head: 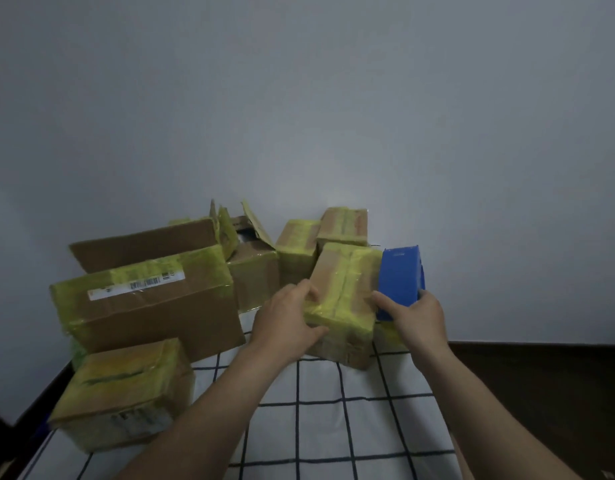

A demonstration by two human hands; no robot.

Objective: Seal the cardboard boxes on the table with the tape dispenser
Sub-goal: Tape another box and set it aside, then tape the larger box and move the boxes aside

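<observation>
Head view shows the left hand (292, 320) grasping the small box (344, 289) at its near left corner, thumb on the front face and fingers curled over the top. The right hand (415, 317) clasps the blue tape dispenser (399, 275), held upright against the box's right side. The box sits centre-right on the checked worktop (333, 427), its top tipped toward the camera; whether it lies flat is unclear. Yellow-green tape already covers its middle seam. To do this well, I judge the left hand should brace the box hard. The dispenser should start over an edge, run straight along the seam with firm pressure, clear of the fingers. The open box (254, 271) behind, flaps up, looks unsealed.
</observation>
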